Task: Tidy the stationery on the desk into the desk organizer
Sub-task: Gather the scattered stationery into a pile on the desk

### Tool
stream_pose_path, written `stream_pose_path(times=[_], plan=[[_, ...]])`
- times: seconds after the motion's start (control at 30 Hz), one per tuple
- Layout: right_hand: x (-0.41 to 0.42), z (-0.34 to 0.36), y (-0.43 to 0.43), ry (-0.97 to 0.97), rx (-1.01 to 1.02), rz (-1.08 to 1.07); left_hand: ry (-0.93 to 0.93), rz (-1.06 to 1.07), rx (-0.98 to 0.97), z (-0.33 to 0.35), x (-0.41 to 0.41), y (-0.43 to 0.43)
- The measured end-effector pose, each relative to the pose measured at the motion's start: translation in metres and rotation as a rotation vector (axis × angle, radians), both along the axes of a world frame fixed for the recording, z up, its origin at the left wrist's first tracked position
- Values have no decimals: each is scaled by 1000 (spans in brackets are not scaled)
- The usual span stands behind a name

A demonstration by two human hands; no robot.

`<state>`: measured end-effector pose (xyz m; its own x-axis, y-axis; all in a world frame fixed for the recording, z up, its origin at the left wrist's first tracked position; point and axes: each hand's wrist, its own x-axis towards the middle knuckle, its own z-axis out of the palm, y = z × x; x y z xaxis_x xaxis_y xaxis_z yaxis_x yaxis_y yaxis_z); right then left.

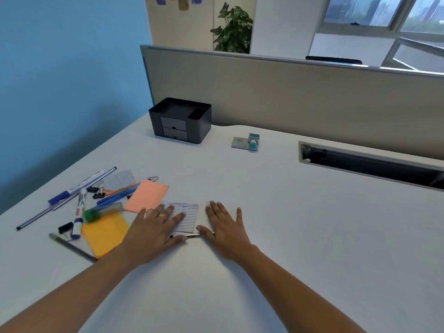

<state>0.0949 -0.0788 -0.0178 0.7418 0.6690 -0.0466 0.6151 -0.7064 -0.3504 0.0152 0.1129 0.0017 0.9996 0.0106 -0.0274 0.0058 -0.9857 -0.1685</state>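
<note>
Office: desk (264, 188), partition panel (288, 92).

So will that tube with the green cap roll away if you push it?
Probably: the tube is round and lies on its side. It looks like clear plastic, so it is likely light and stiff.

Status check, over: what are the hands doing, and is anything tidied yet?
Left hand open, flat on lined card. Right hand open, flat on desk beside it. Stationery pile loose at left; organizer at back, way there looks unobstructed.
</note>
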Motion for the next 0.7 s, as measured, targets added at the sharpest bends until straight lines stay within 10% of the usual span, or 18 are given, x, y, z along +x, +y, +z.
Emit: stream_pose_path(times=[0.3,0.7], plan=[[-1,3,76,4,-13,3,-69,-85,-74,-3,-27,67],[44,5,114,0,-58,6,-249,-20,-686,-11,-41,97]])
